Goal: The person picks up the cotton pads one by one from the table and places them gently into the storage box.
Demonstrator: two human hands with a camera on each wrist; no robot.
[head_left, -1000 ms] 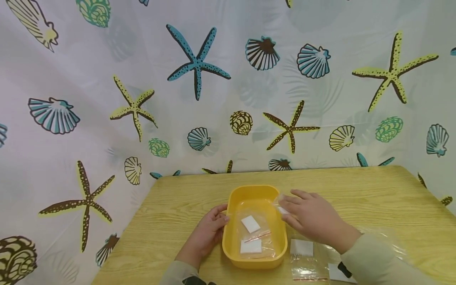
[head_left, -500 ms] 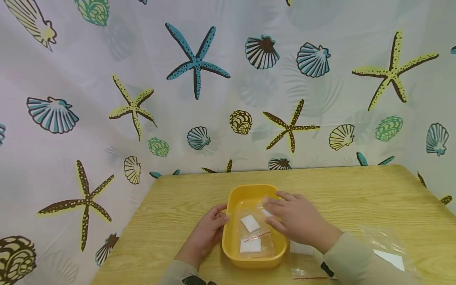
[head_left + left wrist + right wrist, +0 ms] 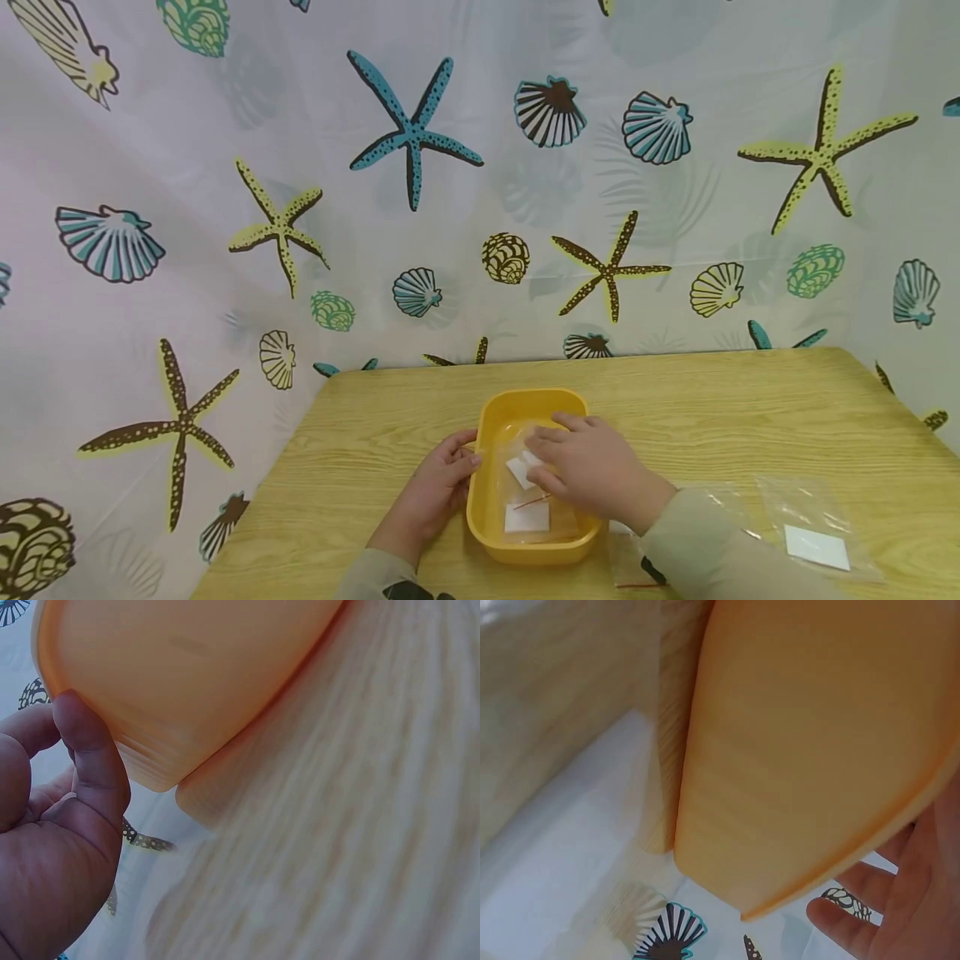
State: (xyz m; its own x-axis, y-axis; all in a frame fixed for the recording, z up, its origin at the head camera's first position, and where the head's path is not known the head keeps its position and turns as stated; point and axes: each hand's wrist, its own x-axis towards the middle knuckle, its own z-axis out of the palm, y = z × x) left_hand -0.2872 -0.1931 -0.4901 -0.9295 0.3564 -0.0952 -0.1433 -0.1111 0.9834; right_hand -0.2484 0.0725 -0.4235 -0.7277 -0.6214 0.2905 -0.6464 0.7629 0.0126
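Observation:
A yellow plastic tub (image 3: 536,553) stands on the table. My left hand (image 3: 435,487) grips its left rim, thumb on top, and in the left wrist view the thumb (image 3: 90,750) bends against the tub's wall (image 3: 195,675). My right hand (image 3: 596,471) is over the tub's inside, pinching a small clear zip bag with a white piece (image 3: 532,457), mostly hidden by the fingers. Beneath lie zip bags with white pieces (image 3: 527,517). In the right wrist view, the right hand's fingers (image 3: 847,926) show past the tub's outer wall (image 3: 810,742); their grip is hidden there.
On the table's right side lies a clear zip bag with a white piece (image 3: 817,547). Another zip bag (image 3: 633,571) is partly covered by the right sleeve (image 3: 723,546). A curtain (image 3: 465,325) printed with shells and starfish hangs behind the wooden table (image 3: 720,408).
My right hand has moved left and lower with its zip bag, from the tub's right rim to above the bags inside. The left hand has stayed on the rim.

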